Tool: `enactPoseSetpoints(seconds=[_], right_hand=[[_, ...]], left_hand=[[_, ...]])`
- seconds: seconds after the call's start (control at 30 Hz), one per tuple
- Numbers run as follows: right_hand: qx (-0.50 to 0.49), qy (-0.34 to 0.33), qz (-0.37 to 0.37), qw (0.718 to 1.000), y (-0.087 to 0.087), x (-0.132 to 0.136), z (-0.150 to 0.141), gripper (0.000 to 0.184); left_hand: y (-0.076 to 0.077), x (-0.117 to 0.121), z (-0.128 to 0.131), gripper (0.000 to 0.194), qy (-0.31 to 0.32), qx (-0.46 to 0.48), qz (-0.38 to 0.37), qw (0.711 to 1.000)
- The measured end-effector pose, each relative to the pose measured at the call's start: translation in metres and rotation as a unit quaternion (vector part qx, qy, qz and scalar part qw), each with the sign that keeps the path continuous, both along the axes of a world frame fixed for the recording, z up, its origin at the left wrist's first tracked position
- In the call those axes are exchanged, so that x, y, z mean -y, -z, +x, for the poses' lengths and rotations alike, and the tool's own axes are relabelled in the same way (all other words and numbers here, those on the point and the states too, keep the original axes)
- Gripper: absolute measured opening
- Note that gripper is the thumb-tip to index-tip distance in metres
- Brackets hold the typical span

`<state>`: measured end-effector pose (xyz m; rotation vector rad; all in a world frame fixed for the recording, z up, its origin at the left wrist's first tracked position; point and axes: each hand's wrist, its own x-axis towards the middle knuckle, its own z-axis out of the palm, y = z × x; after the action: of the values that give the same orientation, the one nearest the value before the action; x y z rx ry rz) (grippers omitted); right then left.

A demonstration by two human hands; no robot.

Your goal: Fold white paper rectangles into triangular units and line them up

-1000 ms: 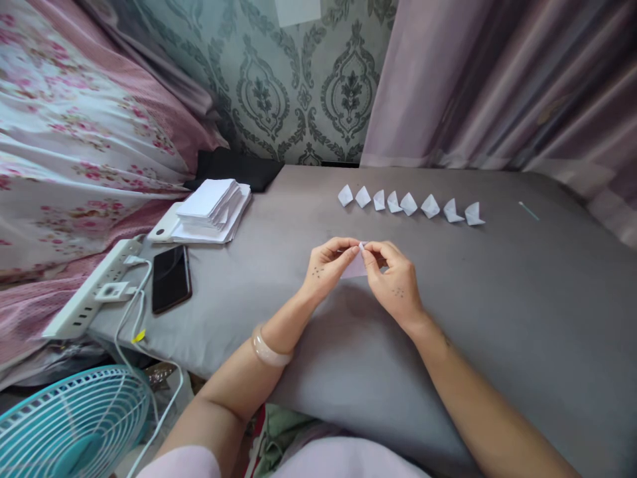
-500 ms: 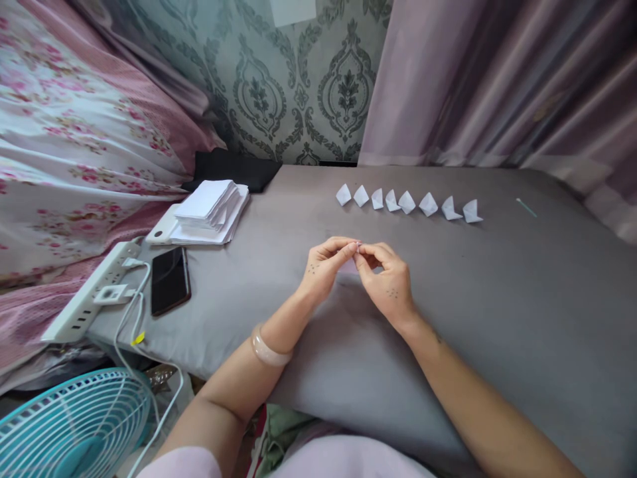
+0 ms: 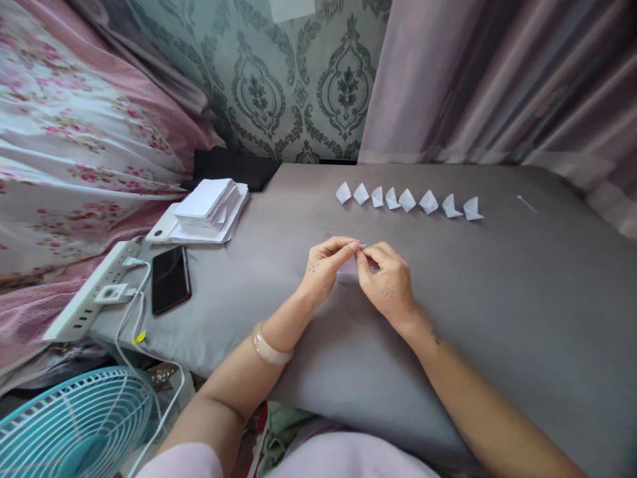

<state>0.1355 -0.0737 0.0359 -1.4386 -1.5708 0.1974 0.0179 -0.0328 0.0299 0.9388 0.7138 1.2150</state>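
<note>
Over the middle of the grey-covered table (image 3: 279, 279), both hands meet at the fingertips around a small piece of paper (image 3: 348, 265). It looks pale pinkish white, and most of it is hidden behind the fingers. My left hand (image 3: 323, 265) pinches it from the left, thumb against forefinger. From the right, my right hand (image 3: 387, 279) is closed on its upper edge with thumb and fingertips. Beyond the hands, several folded white paper pieces (image 3: 407, 200) stand in a row across the table.
At the left lies a stack of white paper (image 3: 206, 202), near a black phone (image 3: 170, 280) and a white power strip (image 3: 94, 292) with cables. A turquoise fan (image 3: 79, 425) stands below the table's left edge. A thin stick (image 3: 527, 204) lies far right.
My right hand has turned slightly at the wrist, and its fingertips have shifted a little along the paper. My left hand keeps its pinch. The folded pieces have not moved.
</note>
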Motion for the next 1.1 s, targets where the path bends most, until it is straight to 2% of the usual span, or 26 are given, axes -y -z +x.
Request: enactPoseSetpoints(seconds=[0.07, 0.13, 0.27, 0.37, 0.47, 0.63, 1.1], right_hand=[[-0.011, 0.026, -0.003, 1.000, -0.0008, -0.0005, 0.0008, 0.021], [-0.077, 0.025, -0.014, 0.997, -0.0017, -0.0019, 0.0013, 0.023], [-0.265, -0.067, -0.093, 0.958, -0.0012, -0.0056, 0.0016, 0.034], [-0.317, -0.096, -0.110, 0.937, 0.0013, -0.0072, 0.0015, 0.031], [-0.324, -0.078, -0.104, 0.937, 0.0030, -0.0079, 0.0015, 0.032], [-0.303, -0.057, -0.095, 0.947, 0.0024, -0.0084, 0.0016, 0.031], [-0.279, -0.084, -0.060, 0.955, 0.0040, -0.0071, -0.0011, 0.021]], left_hand=[[-0.0023, 0.0001, -0.0009, 0.013, -0.009, 0.016, -0.027, 0.999], [-0.0037, -0.0002, -0.0015, 0.015, -0.011, 0.038, -0.049, 0.998], [-0.0032, -0.0008, -0.0003, 0.019, 0.017, 0.062, -0.057, 0.996], [-0.0029, -0.0004, 0.0010, 0.021, 0.010, 0.064, -0.059, 0.996], [-0.0035, 0.0000, 0.0001, 0.021, -0.003, 0.052, -0.062, 0.997], [-0.0015, -0.0006, -0.0035, 0.019, 0.011, 0.021, -0.057, 0.998], [-0.0038, 0.0007, -0.0048, 0.018, -0.004, 0.017, -0.042, 0.999]])
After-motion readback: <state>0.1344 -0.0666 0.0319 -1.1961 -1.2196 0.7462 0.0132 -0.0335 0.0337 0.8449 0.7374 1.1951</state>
